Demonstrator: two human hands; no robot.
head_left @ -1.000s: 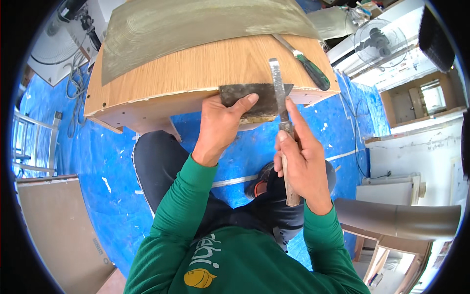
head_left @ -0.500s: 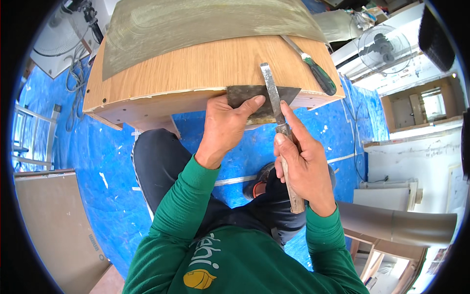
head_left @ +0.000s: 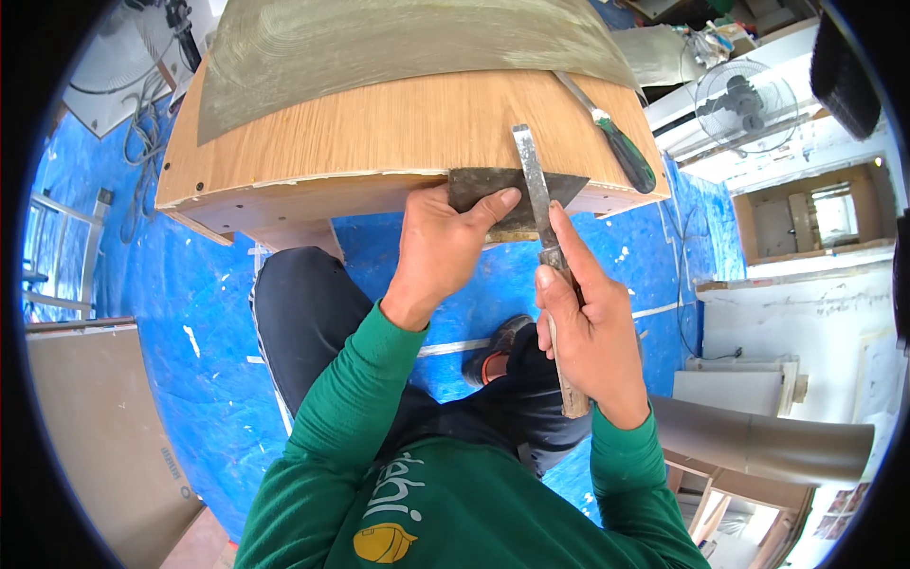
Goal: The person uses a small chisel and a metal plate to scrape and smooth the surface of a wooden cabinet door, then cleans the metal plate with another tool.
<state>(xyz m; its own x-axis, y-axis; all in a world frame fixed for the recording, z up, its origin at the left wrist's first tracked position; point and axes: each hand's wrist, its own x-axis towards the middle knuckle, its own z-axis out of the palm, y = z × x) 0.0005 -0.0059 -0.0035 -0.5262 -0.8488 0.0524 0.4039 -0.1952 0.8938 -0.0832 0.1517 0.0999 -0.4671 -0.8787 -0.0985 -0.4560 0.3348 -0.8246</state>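
Observation:
My left hand [head_left: 439,242] grips a thin dark rectangular plate [head_left: 477,187], its thumb on top; a yellowish strip shows along the plate's near edge. In my right hand [head_left: 592,327] is a chisel [head_left: 534,180], held by its worn wooden handle with the forefinger stretched along the blade. The chisel's flat metal blade crosses over the plate, tip pointing away from me; whether the two touch I cannot tell. Both are at the front edge of a curved wood-grain panel [head_left: 379,128]. On that panel lies a narrow-bladed tool [head_left: 626,156] with a green and black handle.
A grey-smeared sheet [head_left: 408,43] covers the panel's far part. Blue sheeting [head_left: 190,379] spreads over the floor around my legs. A fan [head_left: 744,102] stands at far right, a rolled sheet [head_left: 768,436] at right, a brown board [head_left: 104,417] at left, a coiled cable [head_left: 142,133] at far left.
The view has shifted slightly. Both hands keep their grips, and the chisel and plate stay almost in the same place relative to each other.

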